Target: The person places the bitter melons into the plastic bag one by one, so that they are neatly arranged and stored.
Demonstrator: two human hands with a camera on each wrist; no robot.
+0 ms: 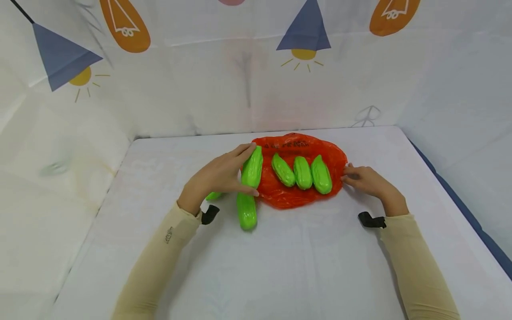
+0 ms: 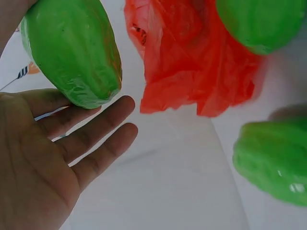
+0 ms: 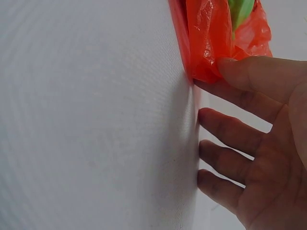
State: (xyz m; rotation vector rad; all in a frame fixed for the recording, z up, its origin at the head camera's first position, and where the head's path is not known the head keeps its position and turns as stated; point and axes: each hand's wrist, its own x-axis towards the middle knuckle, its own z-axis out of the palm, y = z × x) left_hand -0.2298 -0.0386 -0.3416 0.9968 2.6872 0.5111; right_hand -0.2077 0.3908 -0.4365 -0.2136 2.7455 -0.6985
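My left hand (image 1: pixel 222 173) holds a shiny green gourd-like vegetable (image 1: pixel 253 166) by its upper part, thumb on one side and fingers on the other, at the left edge of a red plastic bag (image 1: pixel 276 191). In the left wrist view the held vegetable (image 2: pixel 72 52) hangs beside spread fingers (image 2: pixel 103 136). Three similar green vegetables, a left one (image 1: pixel 283 170), a middle one (image 1: pixel 302 172) and a right one (image 1: pixel 321 174), lie side by side on the bag. Thumb and index finger of my right hand (image 1: pixel 366 180) pinch the bag's right edge (image 3: pixel 208 67).
Just below the held vegetable lies another green one (image 1: pixel 246 212) on the white table (image 1: pixel 300 266). One more green vegetable (image 1: pixel 214 195) is mostly hidden behind the left wrist. A white printed curtain (image 1: pixel 192 89) stands behind the table.
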